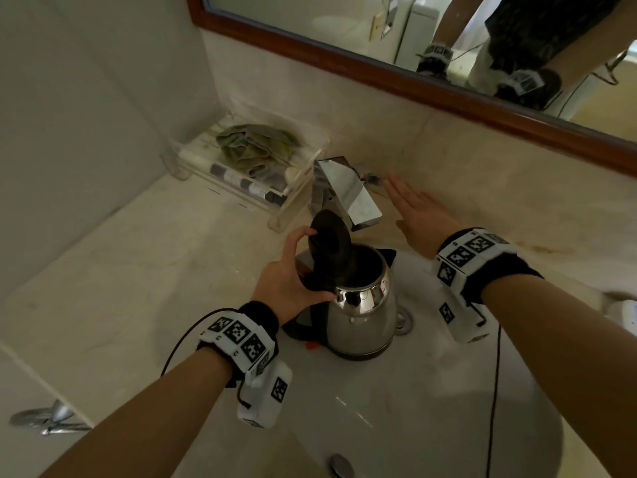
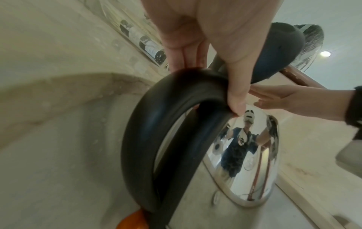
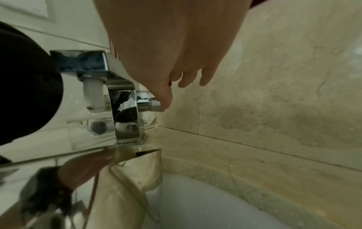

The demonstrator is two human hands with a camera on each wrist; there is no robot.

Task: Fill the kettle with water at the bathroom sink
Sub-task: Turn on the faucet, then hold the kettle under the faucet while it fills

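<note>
A steel kettle [image 1: 362, 315] stands in the white sink basin [image 1: 396, 408], its black lid [image 1: 331, 246] tipped up under the chrome faucet spout [image 1: 348, 191]. My left hand [image 1: 293, 274] grips the top of the black handle [image 2: 156, 124], one finger hooked on the lid's edge. My right hand [image 1: 410, 205] is flat with straight fingers just right of the faucet. In the right wrist view its thumb tip meets the faucet's small side knob [image 3: 150, 103]. No water shows at the spout.
A clear tray [image 1: 296, 181] holding a greenish cloth and small bottles sits at the back left of the beige counter. A wood-framed mirror [image 1: 413, 81] runs above the backsplash. The drain [image 1: 403, 319] lies right of the kettle; a white object [image 1: 624, 312] sits at the right edge.
</note>
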